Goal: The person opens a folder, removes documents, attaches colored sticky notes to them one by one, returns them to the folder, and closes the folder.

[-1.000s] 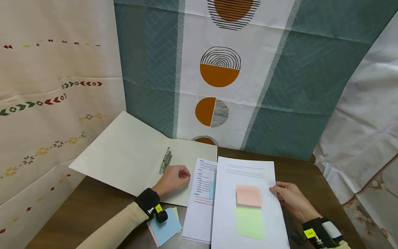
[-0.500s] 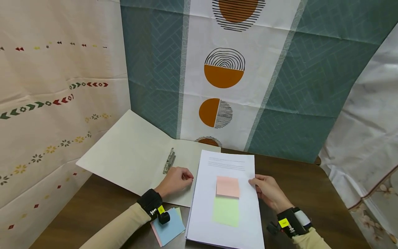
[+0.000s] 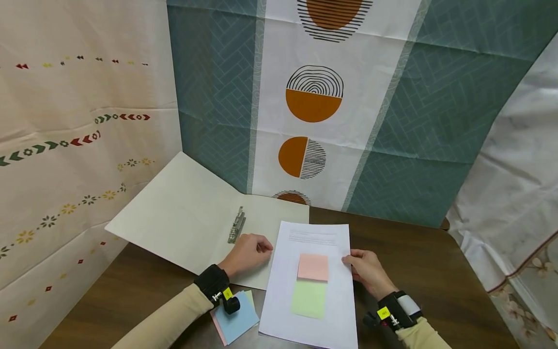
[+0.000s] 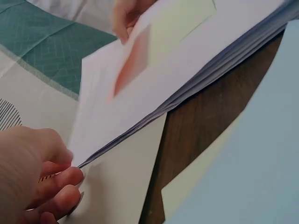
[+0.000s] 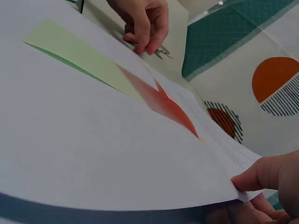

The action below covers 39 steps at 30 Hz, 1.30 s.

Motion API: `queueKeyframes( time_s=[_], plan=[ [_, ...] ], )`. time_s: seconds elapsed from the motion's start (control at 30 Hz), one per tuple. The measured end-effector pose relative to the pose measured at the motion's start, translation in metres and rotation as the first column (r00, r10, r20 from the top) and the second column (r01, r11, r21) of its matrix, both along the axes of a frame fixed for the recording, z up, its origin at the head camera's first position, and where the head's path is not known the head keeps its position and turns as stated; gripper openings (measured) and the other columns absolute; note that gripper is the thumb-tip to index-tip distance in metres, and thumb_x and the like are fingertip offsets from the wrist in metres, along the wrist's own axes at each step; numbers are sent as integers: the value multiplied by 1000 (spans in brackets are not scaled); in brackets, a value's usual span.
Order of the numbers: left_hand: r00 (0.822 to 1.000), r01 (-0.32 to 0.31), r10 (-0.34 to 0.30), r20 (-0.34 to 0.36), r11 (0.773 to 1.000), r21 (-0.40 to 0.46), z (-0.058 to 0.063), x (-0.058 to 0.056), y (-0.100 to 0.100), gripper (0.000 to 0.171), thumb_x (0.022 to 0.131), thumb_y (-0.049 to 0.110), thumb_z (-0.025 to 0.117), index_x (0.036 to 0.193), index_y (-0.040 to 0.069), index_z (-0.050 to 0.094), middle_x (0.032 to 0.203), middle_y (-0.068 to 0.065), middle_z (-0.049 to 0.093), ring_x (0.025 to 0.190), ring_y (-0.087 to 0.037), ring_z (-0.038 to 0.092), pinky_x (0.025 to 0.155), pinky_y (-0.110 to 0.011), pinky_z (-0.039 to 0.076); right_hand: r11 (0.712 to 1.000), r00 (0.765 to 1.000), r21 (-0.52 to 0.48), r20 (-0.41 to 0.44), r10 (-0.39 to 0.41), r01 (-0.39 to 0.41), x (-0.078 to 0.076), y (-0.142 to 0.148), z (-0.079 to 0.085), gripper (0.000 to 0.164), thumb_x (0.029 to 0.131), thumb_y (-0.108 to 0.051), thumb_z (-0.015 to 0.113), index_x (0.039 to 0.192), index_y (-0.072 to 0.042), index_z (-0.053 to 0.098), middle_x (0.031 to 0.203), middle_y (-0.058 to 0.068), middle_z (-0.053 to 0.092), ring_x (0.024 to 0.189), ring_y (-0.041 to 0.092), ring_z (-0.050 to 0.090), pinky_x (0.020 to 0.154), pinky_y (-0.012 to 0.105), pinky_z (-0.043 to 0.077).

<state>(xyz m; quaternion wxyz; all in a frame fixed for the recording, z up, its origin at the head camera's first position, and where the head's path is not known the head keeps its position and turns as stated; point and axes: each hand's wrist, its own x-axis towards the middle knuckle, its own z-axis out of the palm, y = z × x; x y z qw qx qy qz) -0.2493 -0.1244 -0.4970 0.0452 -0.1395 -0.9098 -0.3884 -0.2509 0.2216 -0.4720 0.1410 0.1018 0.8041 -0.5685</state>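
A stack of white papers point(image 3: 318, 300) lies at the middle of the table, its left side overlapping an open cream folder point(image 3: 187, 208) with a metal clip point(image 3: 237, 225). The top sheet carries a pink sticky note point(image 3: 313, 266) above a green sticky note point(image 3: 308, 298). My right hand point(image 3: 370, 272) pinches the right edge of that sheet, thumb on top, as the right wrist view shows. Over the folder's right half, my left hand point(image 3: 247, 254) hangs loosely curled, fingertips point(image 4: 70, 179) right at the stack's left edge.
Loose sticky notes point(image 3: 237, 317), blue on top with pink and green beneath, lie below the left wrist. The brown table point(image 3: 418, 271) extends to the right. Patterned cloths point(image 3: 218, 97) hang behind and along both sides; the folder's raised cover leans near them.
My right hand has carried the sheet with its sticky notes leftward, onto the printed pages, then slightly toward me. My left hand has stayed nearly in place.
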Motion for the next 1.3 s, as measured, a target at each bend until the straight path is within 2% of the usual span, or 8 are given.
queueKeyframes(
  time_s=[0.17, 0.3, 0.57, 0.77, 0.87, 0.97, 1.13, 1.3],
  plan=[
    [997, 27, -27, 78, 1000, -7, -2, 2, 3, 5, 87, 22, 77, 92, 22, 76, 79, 12, 67, 72, -7, 58, 67, -21, 49, 997, 1000, 81, -1, -8, 8, 0, 0, -11, 52, 97, -21, 64, 141, 3, 50, 134, 25, 58, 90, 21, 66, 79, 28, 59],
    [990, 43, -42, 131, 999, -1, 2, 4, 4, 9, 86, 24, 79, 95, 22, 77, 82, 12, 69, 74, -9, 59, 69, -22, 50, 994, 1000, 106, -18, -15, 17, -2, 1, -13, 54, 95, -23, 66, 140, 2, 50, 136, 26, 57, 90, 22, 67, 81, 29, 60],
    [989, 84, -76, 124, 995, -57, 2, 3, 8, 16, 84, 22, 82, 100, 22, 79, 93, 9, 74, 77, -7, 58, 69, -19, 50, 987, 999, 157, -42, -7, 13, -2, 2, -9, 54, 95, -29, 68, 138, 2, 53, 133, 26, 58, 93, 23, 65, 80, 31, 60],
    [989, 89, -81, 122, 994, -62, 3, 3, 8, 14, 84, 21, 82, 98, 22, 79, 91, 9, 74, 78, -7, 59, 71, -19, 51, 994, 998, 111, -64, 0, 7, -2, 21, 4, 50, 99, -26, 63, 138, 4, 52, 112, 22, 71, 81, 19, 74, 76, 31, 62],
    [989, 86, -78, 126, 995, -59, 4, 2, 8, 13, 84, 22, 82, 97, 22, 79, 90, 10, 73, 78, -7, 59, 73, -20, 51, 997, 999, 79, -46, -4, 8, 1, 36, 9, 48, 101, -23, 60, 139, 5, 50, 100, 16, 76, 80, 20, 76, 74, 31, 63],
    [990, 78, -70, 123, 995, -58, 4, 2, 8, 13, 84, 21, 82, 96, 22, 79, 88, 11, 73, 78, -7, 59, 73, -21, 51, 998, 1000, 68, -20, 2, -1, 6, 47, 13, 48, 101, -23, 59, 138, 7, 50, 95, 13, 77, 80, 21, 77, 74, 32, 63],
    [991, 80, -72, 115, 995, -61, 4, 1, 8, 13, 83, 21, 83, 96, 22, 79, 87, 11, 73, 79, -7, 59, 74, -23, 51, 998, 1000, 58, 18, 16, -17, 15, 57, 17, 50, 101, -24, 59, 138, 8, 49, 97, 14, 77, 82, 23, 77, 76, 35, 63],
    [989, 88, -82, 121, 995, -47, 2, 1, 9, 12, 84, 20, 81, 96, 22, 79, 88, 11, 73, 79, -7, 60, 74, -23, 51, 999, 997, 21, 65, 37, -39, 21, 61, 22, 57, 101, -31, 60, 140, 9, 46, 112, 19, 74, 92, 23, 77, 82, 35, 62]
  ],
)
